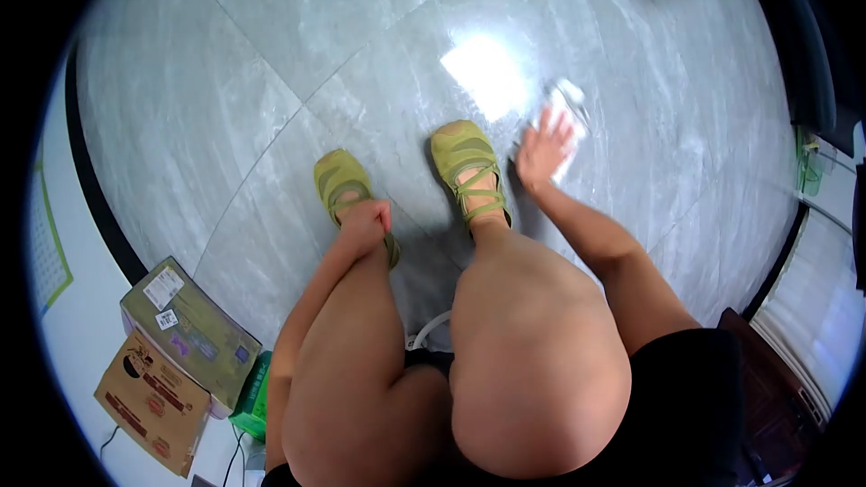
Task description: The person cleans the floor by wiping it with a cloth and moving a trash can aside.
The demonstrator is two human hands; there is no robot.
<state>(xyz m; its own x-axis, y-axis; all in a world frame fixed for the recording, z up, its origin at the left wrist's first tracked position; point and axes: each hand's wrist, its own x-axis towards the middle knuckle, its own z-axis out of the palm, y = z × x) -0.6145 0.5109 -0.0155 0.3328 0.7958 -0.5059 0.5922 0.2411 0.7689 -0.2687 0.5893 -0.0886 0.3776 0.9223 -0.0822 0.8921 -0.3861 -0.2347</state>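
My right hand [545,146] presses a crumpled white cloth or tissue [568,117] on the grey tiled floor [631,153], to the right of my green shoe [465,158]. The fingers lie spread over the white material, and motion blurs both a little. My left hand [365,224] rests by my left ankle, above the other green shoe [341,176]. Its fingers are curled in, and whatever they may hold is hidden.
At the lower left stand a green-grey box [194,334], a brown cardboard box [153,401] and a bright green box [254,397], with thin cables nearby. Dark furniture [798,54] is at the right edge. A dark brown wooden piece [767,397] stands at the lower right.
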